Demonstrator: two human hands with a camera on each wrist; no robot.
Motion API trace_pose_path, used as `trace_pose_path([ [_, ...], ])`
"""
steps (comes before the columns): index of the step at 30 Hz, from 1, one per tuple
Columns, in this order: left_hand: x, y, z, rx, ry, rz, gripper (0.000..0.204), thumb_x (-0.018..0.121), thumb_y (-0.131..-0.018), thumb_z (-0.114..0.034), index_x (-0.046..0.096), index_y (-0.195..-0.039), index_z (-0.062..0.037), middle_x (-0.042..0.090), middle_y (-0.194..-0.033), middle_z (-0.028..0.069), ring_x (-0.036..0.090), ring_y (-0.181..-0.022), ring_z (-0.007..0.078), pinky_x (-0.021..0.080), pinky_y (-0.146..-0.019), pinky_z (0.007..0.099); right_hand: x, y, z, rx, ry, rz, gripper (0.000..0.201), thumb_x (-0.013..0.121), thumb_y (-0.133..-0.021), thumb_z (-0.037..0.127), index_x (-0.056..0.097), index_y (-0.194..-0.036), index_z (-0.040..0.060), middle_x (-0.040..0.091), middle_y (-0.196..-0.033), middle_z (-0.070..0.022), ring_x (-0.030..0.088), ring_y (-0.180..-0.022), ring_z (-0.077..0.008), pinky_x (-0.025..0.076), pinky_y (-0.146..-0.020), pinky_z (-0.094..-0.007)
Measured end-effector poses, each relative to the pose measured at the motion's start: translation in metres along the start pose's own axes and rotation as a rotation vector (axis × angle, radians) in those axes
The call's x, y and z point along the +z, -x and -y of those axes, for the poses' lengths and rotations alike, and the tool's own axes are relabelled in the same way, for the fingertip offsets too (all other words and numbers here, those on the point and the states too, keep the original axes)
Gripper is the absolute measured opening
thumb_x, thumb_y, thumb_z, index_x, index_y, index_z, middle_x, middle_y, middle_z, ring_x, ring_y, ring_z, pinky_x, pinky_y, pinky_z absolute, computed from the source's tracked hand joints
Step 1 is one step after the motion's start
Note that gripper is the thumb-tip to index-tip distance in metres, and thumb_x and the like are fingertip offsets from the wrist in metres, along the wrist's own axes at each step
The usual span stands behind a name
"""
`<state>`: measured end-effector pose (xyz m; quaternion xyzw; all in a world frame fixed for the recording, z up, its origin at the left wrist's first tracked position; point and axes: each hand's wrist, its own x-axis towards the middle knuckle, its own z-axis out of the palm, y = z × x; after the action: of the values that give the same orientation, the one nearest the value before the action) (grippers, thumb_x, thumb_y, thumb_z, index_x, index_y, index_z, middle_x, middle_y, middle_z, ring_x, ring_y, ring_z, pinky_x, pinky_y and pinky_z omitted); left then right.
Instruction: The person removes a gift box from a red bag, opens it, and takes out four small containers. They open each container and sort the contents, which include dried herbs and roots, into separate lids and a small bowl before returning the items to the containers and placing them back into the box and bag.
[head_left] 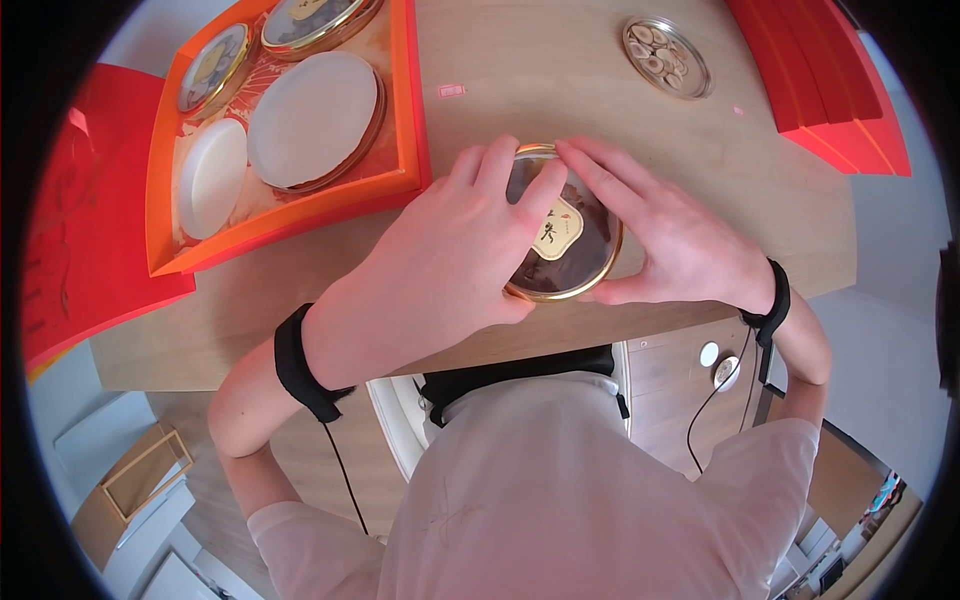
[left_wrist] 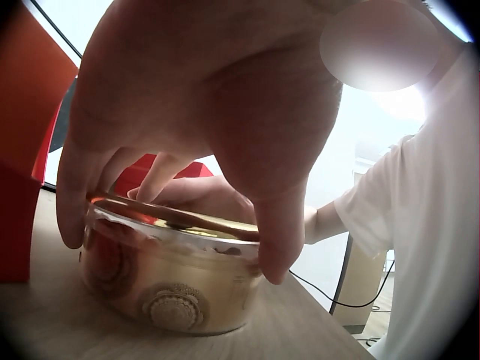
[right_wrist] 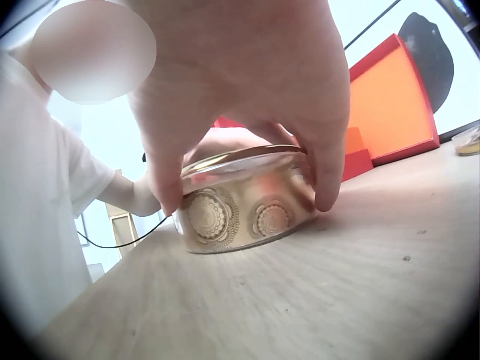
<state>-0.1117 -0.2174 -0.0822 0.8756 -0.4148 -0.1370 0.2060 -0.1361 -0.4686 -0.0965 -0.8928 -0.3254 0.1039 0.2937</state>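
Observation:
A round clear tub (head_left: 590,245) with a gold-rimmed lid (left_wrist: 180,217) stands on the wooden table between both hands. The lid carries a cream label (head_left: 558,232) with dark characters, and dark contents show through it. From the left, my left hand (head_left: 430,245) grips the tub, its fingers at the far rim and its thumb at the near rim. My right hand (head_left: 675,235) holds the opposite side, fingers and thumb spread around the rim. Round pale slices (right_wrist: 212,217) show against the tub's wall in the wrist views. Part of the lid is hidden under the left hand.
At the left, an orange-red gift box (head_left: 410,120) holds several round tubs and a white disc (head_left: 312,120). Another round tub of pale slices (head_left: 667,57) stands at the back right, near a red box (head_left: 810,80). The table's front edge (head_left: 470,350) runs before the body.

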Motion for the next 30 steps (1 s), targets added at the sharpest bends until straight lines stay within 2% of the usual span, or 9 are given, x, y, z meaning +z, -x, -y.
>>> trace_pose_path([
  [4,0.0025,-0.0011,0.0004,0.013,-0.028,-0.013,0.093,0.089,-0.064,-0.014,0.045,-0.145,-0.0013,0.044,-0.14,0.0213,0.052,-0.124,0.0399,0.049,-0.104,0.0453,-0.0008,0.0004,-0.0004,-0.006,-0.011,0.014,0.101,0.089,-0.075,0.024,0.033,-0.154,-0.0044,0.035,-0.155,-0.0208,0.055,-0.128,-0.0392,0.052,-0.104,-0.0436],
  [7,0.0054,-0.0016,0.0002,0.015,-0.048,-0.024,0.094,0.089,-0.062,-0.014,0.045,-0.144,-0.0012,0.044,-0.14,0.0221,0.052,-0.124,0.04,0.049,-0.103,0.0455,0.0,0.0014,0.0006,0.054,-0.039,0.061,0.114,0.094,-0.069,0.021,0.027,-0.16,0.002,0.034,-0.16,-0.0183,0.051,-0.135,-0.0381,0.049,-0.109,-0.0429],
  [14,0.0049,-0.0001,-0.0031,0.014,-0.068,-0.021,0.094,0.09,-0.06,-0.014,0.046,-0.143,-0.0013,0.044,-0.139,0.0222,0.052,-0.124,0.0398,0.051,-0.102,0.0445,-0.0003,0.0015,0.0019,0.053,-0.047,0.065,0.113,0.093,-0.07,0.02,0.028,-0.159,0.0005,0.031,-0.161,-0.0192,0.052,-0.134,-0.0393,0.05,-0.109,-0.0435],
  [23,0.0022,0.0,-0.003,0.036,-0.118,-0.03,0.091,0.091,-0.065,-0.016,0.047,-0.143,-0.0002,0.045,-0.137,0.0219,0.053,-0.122,0.0382,0.051,-0.101,0.0446,0.0029,0.0031,-0.002,0.021,0.008,0.077,0.111,0.093,-0.07,0.019,0.028,-0.158,-0.0009,0.03,-0.159,-0.0198,0.054,-0.13,-0.0396,0.052,-0.107,-0.0428],
  [30,0.0006,-0.0003,-0.0032,0.041,-0.087,-0.032,0.092,0.091,-0.065,-0.015,0.047,-0.144,0.0012,0.045,-0.137,0.0231,0.053,-0.121,0.0384,0.051,-0.101,0.0443,-0.0018,0.0005,0.0023,0.049,0.009,0.093,0.11,0.093,-0.071,0.02,0.029,-0.157,-0.0018,0.031,-0.159,-0.0203,0.057,-0.126,-0.0395,0.053,-0.104,-0.0431],
])
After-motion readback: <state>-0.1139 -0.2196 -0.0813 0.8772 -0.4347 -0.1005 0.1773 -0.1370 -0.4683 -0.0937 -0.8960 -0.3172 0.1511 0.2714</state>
